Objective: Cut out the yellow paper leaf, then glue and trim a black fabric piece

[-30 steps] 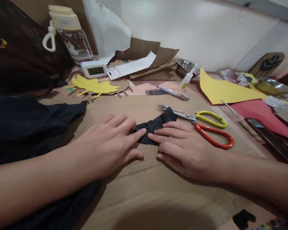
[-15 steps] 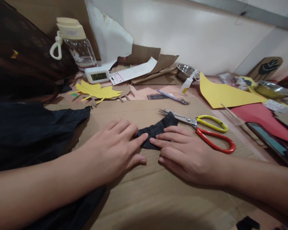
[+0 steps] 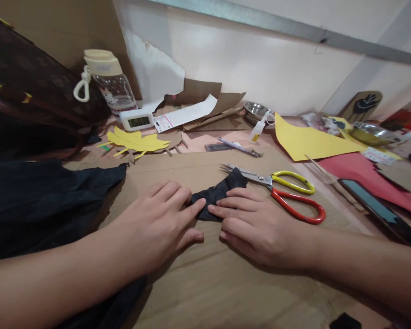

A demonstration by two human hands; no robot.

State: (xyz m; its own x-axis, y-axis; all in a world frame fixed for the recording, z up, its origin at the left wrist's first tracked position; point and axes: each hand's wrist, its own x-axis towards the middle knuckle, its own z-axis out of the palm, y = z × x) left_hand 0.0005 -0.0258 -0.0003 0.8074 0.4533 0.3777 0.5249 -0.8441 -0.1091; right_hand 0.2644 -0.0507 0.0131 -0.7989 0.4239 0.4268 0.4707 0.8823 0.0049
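A small creased piece of black cloth-like material [image 3: 214, 196] lies on the brown cardboard sheet [image 3: 192, 283]. My left hand [image 3: 162, 217] rests at its left side, fingers stretched out and the index fingertip pressing on it. From the right, my right hand [image 3: 255, 219] lies with extended fingers on the same piece, the two index fingertips close together. Scissors [image 3: 265, 179] with one yellow and one red handle lie just beyond my right hand, their blades partly covered by the black piece. A large black cloth-like sheet [image 3: 55, 201] spreads under and beyond my left forearm.
Yellow cut-outs [image 3: 137, 140], a white digital clock [image 3: 137, 120] and a bottle [image 3: 113, 87] stand or lie at the back left. A pen [image 3: 238, 147] and small glue bottle [image 3: 260, 126] are behind the scissors. Yellow paper [image 3: 311, 139] and a phone-like device [image 3: 373, 203] lie right.
The camera view has shifted, so the scene sits a little lower and further left. Both hands keep nearly the same place on the black piece.
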